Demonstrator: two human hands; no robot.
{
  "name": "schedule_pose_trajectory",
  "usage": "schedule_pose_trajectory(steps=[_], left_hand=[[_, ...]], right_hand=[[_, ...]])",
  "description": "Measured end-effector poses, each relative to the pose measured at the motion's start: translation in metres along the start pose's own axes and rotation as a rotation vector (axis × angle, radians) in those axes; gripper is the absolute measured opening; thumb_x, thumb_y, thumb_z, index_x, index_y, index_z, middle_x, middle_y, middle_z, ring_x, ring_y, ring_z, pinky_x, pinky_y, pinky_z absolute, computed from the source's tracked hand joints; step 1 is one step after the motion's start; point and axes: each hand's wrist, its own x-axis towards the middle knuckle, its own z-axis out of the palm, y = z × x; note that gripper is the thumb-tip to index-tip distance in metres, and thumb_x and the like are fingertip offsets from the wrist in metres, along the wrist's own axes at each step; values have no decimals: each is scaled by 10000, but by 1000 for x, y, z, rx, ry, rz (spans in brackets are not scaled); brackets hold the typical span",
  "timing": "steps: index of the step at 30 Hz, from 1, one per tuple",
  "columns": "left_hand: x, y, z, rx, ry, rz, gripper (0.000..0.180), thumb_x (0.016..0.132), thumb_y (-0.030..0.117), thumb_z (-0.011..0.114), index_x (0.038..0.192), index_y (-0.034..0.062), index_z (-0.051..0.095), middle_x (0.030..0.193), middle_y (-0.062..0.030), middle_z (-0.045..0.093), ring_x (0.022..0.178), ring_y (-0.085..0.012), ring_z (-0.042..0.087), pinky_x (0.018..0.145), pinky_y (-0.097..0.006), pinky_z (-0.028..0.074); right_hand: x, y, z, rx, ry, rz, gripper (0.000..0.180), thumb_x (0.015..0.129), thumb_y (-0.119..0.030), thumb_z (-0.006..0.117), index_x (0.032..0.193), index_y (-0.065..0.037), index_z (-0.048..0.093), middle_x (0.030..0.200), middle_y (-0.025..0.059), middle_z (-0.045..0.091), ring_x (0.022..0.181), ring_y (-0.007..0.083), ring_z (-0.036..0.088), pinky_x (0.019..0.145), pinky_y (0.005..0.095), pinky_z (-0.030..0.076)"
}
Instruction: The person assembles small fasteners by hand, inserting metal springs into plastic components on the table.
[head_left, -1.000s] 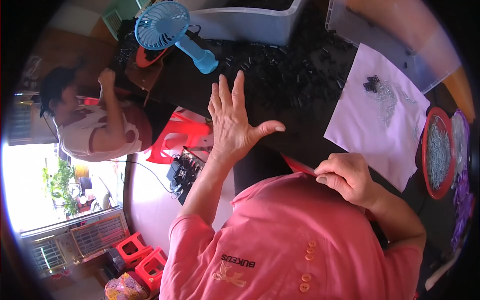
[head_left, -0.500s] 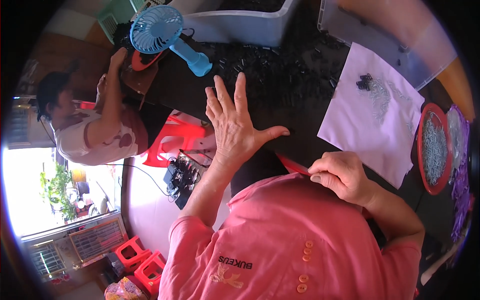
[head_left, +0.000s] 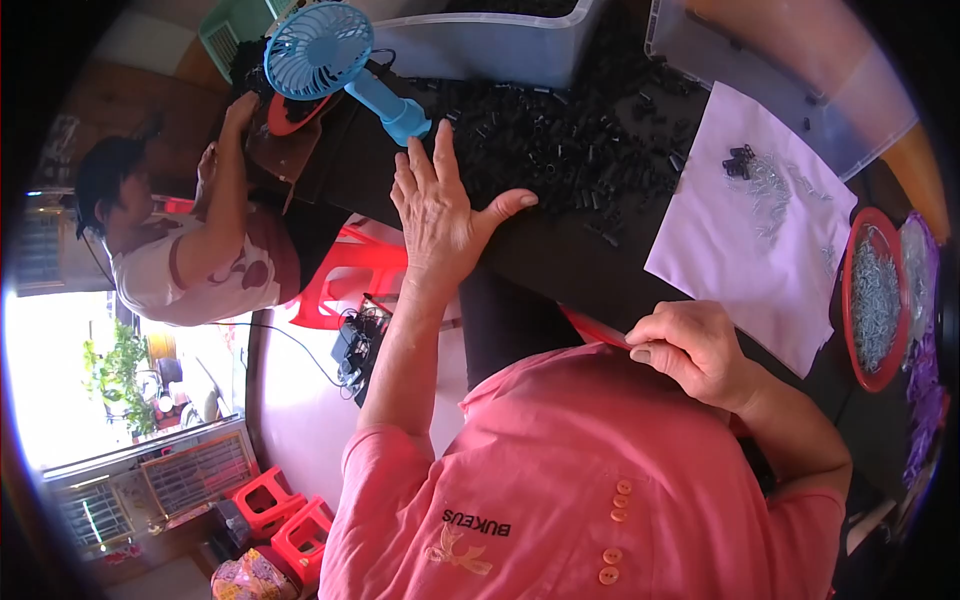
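Beyond the left hand [head_left: 437, 220], its fingers spread apart, stood one blue fan [head_left: 322, 50]; black pieces [head_left: 585, 150], too many to count, lay rightward. The right hand [head_left: 692, 350] was curled, its hold unclear, near one cloth [head_left: 740, 260]. One line of dark lettering [head_left: 477, 523] marked the shirt [head_left: 590, 430].

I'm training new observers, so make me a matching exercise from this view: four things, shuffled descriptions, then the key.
Things:
1. left hand
2. right hand
3. fan
4. red dish

Descriptions:
A. light blue, with a round head
B. fingers curled in
C. at the far right, holding many silvery pieces
D. fingers extended, thumb held out

Pairs: 1-D, 2-B, 3-A, 4-C
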Motion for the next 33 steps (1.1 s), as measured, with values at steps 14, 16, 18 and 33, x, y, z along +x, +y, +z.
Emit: schedule_pose_trajectory(steps=[14,16,18,33], left_hand=[[4,19,4,-62,-20,-65,1061,793,706,632,1490,-6,267,1458,-393,291,1354,-584,259,1110,-603,225],[6,20,4,-97,-22,-103,1047,808,694,629,1490,-12,265,1467,-392,283,1372,-579,235,1121,-604,210],[9,21,5,-119,-23,-107,1043,811,692,627,1488,-13,267,1468,-390,285,1378,-573,229,1124,-603,206],[23,23,15,-155,7,-142,1001,831,674,622,1482,-8,286,1462,-373,315,1381,-558,241,1115,-605,219]], right_hand=[[-1,1,1,-22,15,-38,151,793,36,714,902,-28,633,789,86,665,659,247,645,576,333,512],[-1,1,1,-29,17,-44,151,793,36,714,903,-28,632,791,87,666,662,248,648,578,331,514],[-1,1,1,-37,21,-49,152,794,37,714,903,-28,630,792,87,668,666,249,651,581,330,516],[-2,3,2,-20,33,-71,167,787,65,698,908,-21,621,793,93,661,668,254,659,582,330,527]])
